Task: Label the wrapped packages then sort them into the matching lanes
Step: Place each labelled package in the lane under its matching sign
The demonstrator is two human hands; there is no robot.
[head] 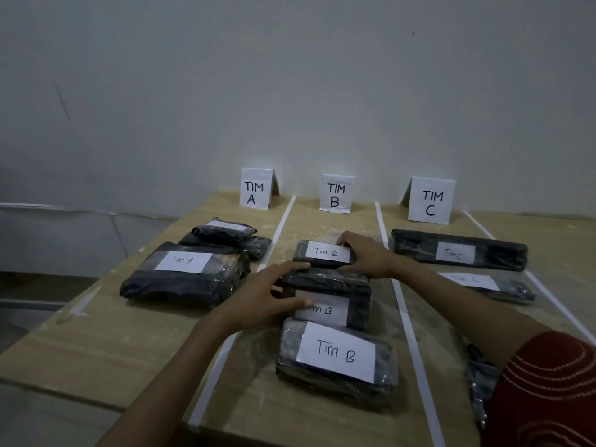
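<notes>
Three Tim B packages (335, 353) lie in the middle lane (306, 424).

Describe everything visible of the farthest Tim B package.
The farthest Tim B package is a flat dark bundle wrapped in glossy clear plastic, with a white paper label handwritten "Tim B" on top. It lies flat in the middle lane, before the TIM B sign. The right hand grips its right end; its near edge meets the middle package, which the left hand holds.

Black packages (335, 356), white labels (337, 351)
</notes>
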